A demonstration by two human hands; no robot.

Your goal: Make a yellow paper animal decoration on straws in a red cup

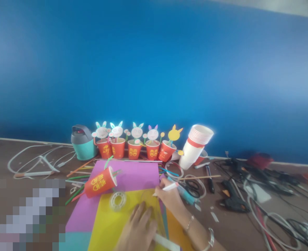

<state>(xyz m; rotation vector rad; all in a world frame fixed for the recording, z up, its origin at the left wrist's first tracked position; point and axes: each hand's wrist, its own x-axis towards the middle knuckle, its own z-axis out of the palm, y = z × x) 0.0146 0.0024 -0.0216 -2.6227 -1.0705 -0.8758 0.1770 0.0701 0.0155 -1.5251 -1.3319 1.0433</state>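
Note:
My right hand (169, 198) grips a white marker (171, 187), its tip near the top right of a yellow paper sheet (104, 223). Faint curved lines show on the sheet just left of the tip. Fingers stretched out, my left hand (139, 226) lies flat on the same sheet. A white strip (166, 242) sticks out beside it. Left of the hands, a clear tape roll (118, 201) rests on the yellow paper. A red paper cup (97, 184) lies tipped on the purple paper (135, 174), with green and red strips coming out of it.
Along the blue wall stand several red cups (134, 151) with paper animal heads. A stack of white cups (193, 150) leans right of them, a teal container (83, 144) left. Scissors (192, 188), a black marker (210, 179), a glue gun (233, 200) and tangled cables lie to the right.

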